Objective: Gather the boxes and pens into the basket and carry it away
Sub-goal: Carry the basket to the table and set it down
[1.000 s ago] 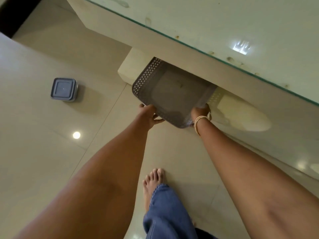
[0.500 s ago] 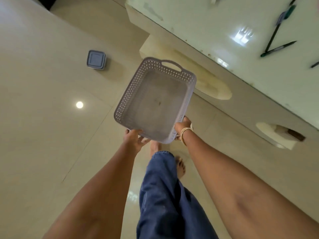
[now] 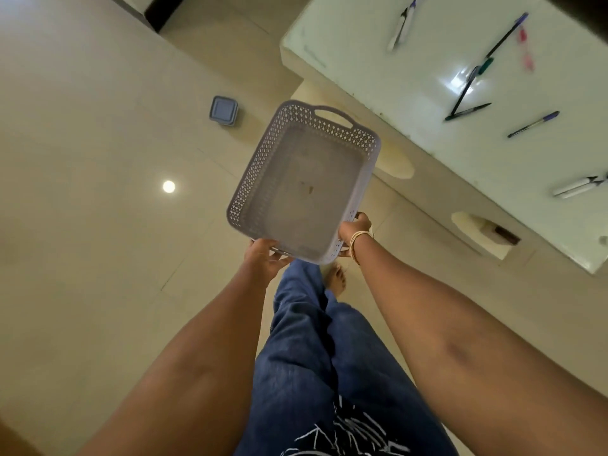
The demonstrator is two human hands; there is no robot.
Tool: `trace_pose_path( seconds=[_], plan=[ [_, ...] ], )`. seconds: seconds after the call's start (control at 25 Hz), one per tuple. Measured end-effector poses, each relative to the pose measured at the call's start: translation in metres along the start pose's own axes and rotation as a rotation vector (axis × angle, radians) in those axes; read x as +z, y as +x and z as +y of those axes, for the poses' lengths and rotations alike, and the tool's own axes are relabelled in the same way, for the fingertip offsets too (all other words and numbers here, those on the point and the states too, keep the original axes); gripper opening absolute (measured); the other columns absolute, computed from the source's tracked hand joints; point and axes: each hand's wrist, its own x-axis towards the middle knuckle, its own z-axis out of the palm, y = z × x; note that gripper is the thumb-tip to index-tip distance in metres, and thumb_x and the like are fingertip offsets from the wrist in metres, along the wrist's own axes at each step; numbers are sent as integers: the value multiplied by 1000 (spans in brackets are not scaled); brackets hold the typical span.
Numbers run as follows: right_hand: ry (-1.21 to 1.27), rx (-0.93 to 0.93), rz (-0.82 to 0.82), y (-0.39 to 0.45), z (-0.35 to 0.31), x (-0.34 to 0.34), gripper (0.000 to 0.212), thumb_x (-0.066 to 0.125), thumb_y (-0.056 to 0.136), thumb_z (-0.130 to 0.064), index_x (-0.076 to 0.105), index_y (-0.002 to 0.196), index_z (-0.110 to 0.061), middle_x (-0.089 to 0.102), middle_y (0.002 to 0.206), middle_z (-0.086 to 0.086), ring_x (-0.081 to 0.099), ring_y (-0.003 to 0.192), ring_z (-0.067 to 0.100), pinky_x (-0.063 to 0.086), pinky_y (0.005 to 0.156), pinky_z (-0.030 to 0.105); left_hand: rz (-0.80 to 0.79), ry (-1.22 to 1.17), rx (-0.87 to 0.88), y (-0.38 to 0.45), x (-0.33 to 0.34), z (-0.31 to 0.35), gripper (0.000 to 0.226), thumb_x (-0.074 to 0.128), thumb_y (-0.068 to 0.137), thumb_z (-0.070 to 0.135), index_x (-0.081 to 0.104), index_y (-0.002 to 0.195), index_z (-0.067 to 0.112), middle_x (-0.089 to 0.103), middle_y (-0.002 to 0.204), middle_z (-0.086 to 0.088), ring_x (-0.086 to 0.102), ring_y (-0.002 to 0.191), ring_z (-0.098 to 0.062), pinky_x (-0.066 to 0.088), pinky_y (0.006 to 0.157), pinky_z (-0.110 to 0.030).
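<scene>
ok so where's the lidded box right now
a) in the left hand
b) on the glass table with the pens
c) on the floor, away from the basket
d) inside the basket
c: the box sits alone on the floor tiles, while the basket, held by the left hand and right hand, is empty and the pens lie on the table.

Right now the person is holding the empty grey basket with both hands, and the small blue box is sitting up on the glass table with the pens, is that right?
Not quite. The small blue box lies on the floor, left of the table, not on it, as the head view shows. The rest holds: the left hand and right hand both hold the empty grey basket, and the pens are on the glass.
</scene>
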Motion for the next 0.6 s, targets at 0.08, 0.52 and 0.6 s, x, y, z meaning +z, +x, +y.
trace_pose_path(
  seconds=[0.08, 0.52, 0.6],
  plan=[
    [51, -8, -18, -2, -14, -12, 63, 46, 71, 0, 47, 126, -31, 53, 128, 15, 58, 110, 41, 56, 49, 50, -50, 14, 14, -17, 13, 12, 42, 40, 80, -17, 52, 111, 8, 60, 118, -18, 63, 91, -35, 54, 58, -49],
    [149, -128, 4, -15, -158, -48, 34, 47, 74, 3, 60, 85, -26, 66, 110, 16, 65, 97, 41, 56, 59, 62, -163, 183, 154, -53, 137, 122, 54, 37, 85, -13, 44, 135, 7, 52, 94, -9, 61, 86, -33, 52, 54, -49],
    [149, -119, 11, -10, -186, -46, 33, 47, 76, 4, 58, 81, -26, 66, 108, 13, 65, 96, 41, 56, 63, 61, -150, 197, 153, -44, 159, 140, 53, 36, 86, -13, 43, 135, 7, 51, 99, -10, 60, 87, -34, 51, 59, -52]
  ],
)
